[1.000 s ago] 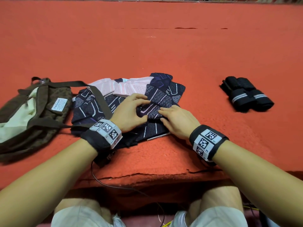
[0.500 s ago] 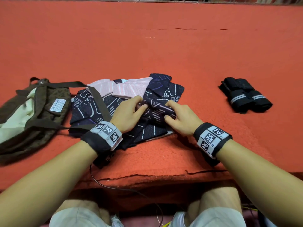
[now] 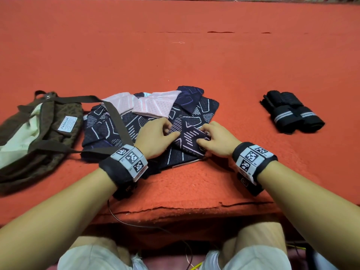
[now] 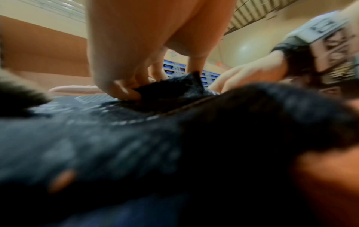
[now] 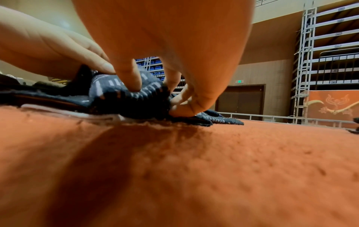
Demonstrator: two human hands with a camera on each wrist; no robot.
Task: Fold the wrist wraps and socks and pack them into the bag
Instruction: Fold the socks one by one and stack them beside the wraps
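From the head view only: brown bag (image 3: 41,131) lying left, cream lining showing, contents not discernible; rolled black wrist wraps (image 3: 291,112) well apart at right. From the wrist views: left hand (image 3: 153,138) and right hand (image 3: 218,140) both pinching a folded navy sock (image 3: 190,138) atop the sock pile (image 3: 109,123) on red carpet (image 3: 175,55), fingers (image 5: 132,79) curled, pressing down.

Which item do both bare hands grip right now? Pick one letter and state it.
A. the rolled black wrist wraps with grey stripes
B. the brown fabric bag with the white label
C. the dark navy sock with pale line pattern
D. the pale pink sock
C: the left hand and right hand both pinch the dark navy patterned sock on the pile, while the rolled black wrist wraps and brown fabric bag lie untouched.
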